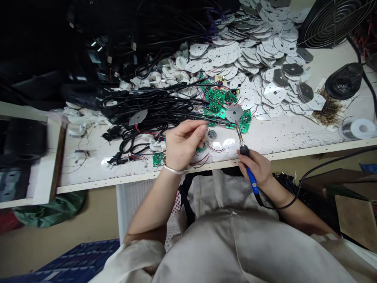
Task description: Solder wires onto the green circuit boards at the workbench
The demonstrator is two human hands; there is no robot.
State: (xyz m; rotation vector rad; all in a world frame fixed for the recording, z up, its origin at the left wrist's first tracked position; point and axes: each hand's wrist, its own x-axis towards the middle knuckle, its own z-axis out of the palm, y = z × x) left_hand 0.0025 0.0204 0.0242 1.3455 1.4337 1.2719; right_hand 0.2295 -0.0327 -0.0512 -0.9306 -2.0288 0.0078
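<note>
Blue and black plastic sits inside the fingers [246,156] of the right hand [255,167]. They are curled closed round the grip of a soldering iron [251,181], held near the tip end like a pen, a hold that should give fine control while keeping skin well back from the hot metal. The steel tip [238,131] rises to a round grey metal plate [234,114]; whether they touch cannot be told from this view. The left hand [184,143] has its thumb and fingertips pinched together just beside a small round metal part [211,134]; anything held between them is too small to make out. Keeping that hand steady, with both wrists low near the edge, looks the surest way to stop small parts from shifting. A metal bangle [172,169] circles the left wrist. Thin red and black wires [203,154] and green circuit boards [216,104] lie around the hands on the white worktop [265,137]. Further out sit a tangle of black cables [159,104], a heap of white perforated plates [232,55] and a solder spool [361,129], while the iron's black cord [294,202] trails away to the right.
</note>
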